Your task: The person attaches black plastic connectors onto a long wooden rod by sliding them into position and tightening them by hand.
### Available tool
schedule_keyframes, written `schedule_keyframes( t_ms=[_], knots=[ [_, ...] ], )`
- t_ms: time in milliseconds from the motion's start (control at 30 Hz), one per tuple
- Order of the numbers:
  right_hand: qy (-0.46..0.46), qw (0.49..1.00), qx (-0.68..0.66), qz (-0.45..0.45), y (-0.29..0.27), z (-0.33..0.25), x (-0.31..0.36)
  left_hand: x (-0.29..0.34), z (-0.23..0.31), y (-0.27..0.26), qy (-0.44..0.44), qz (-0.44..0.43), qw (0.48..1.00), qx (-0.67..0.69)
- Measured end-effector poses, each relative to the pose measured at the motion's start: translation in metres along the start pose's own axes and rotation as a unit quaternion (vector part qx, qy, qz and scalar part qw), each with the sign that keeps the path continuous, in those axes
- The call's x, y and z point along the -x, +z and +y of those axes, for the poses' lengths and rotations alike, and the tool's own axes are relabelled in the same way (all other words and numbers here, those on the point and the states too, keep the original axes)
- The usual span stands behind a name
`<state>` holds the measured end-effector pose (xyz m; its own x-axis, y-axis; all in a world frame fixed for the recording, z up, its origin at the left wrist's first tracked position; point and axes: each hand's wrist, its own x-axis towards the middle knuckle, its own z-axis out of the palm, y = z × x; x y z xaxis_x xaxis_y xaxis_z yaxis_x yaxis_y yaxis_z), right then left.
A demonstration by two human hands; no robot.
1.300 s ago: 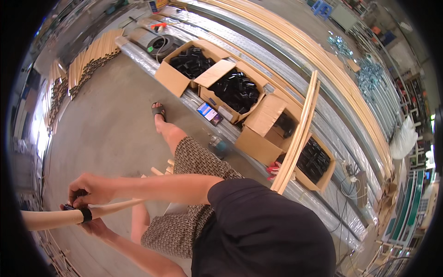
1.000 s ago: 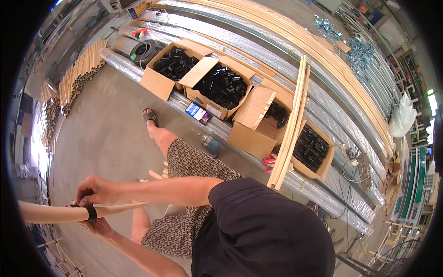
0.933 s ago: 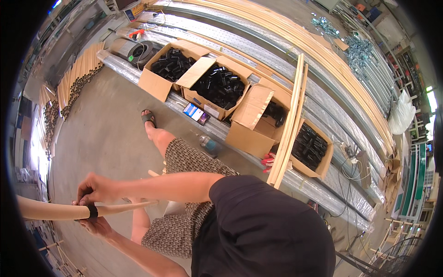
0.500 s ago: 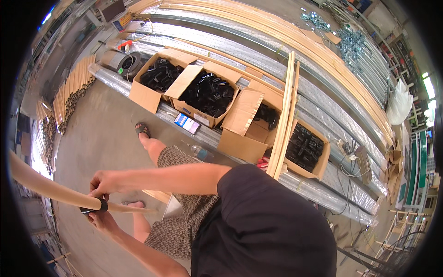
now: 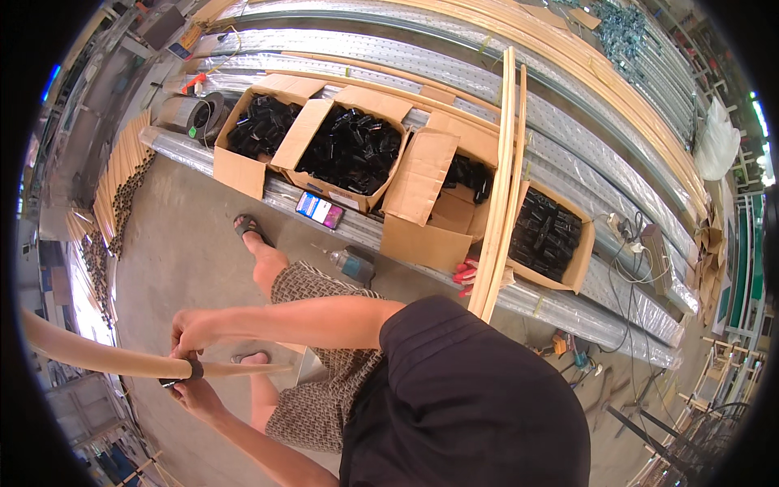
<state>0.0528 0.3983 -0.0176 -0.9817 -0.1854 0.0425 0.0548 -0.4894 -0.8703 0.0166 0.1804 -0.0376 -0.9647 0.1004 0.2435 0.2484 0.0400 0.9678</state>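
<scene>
A long pale wooden pole [image 5: 97, 351] runs from the left edge toward my knees. A black plastic clip [image 5: 195, 371] sits around it. From above the pole, my right hand [image 5: 193, 330] comes down with bent fingers closed at the top of the clip. My left hand [image 5: 200, 400] is below, its fingers closed on the clip's lower side. Their fingertips are partly hidden by the pole and clip. Beyond my legs, open cardboard boxes [image 5: 428, 235] hold heaps of black plastic parts [image 5: 357, 158].
Wrapped metal profiles [image 5: 568, 312] lie along the floor, with long wooden strips [image 5: 505, 187] across them. A phone [image 5: 320, 210], a cordless drill [image 5: 354, 265] and red gloves [image 5: 466, 274] are near the boxes. Bundled wooden poles [image 5: 126, 183] and a wire spool [image 5: 193, 114] are at left.
The view has shifted slightly, showing more of the drill and gloves. Both hands stay closed at the clip, and the pole's near part appears slightly lower. The phone's screen picture is different.
</scene>
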Motion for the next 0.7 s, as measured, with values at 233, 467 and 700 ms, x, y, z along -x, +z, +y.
schedule_keyframes(
  t_ms=[233,467,700],
  knots=[
    [-0.141,0.971,0.05,0.188,-0.07,0.002,0.067,-0.014,0.064,-0.022,0.09,-0.248,0.953,-0.146],
    [-0.027,0.659,0.16,0.735,-0.303,0.051,0.319,0.041,0.123,-0.199,0.081,-0.063,0.956,-0.275],
    [0.338,0.708,0.411,0.464,-0.41,0.238,0.447,0.004,0.171,-0.151,0.069,0.002,0.904,-0.422]
  ],
)
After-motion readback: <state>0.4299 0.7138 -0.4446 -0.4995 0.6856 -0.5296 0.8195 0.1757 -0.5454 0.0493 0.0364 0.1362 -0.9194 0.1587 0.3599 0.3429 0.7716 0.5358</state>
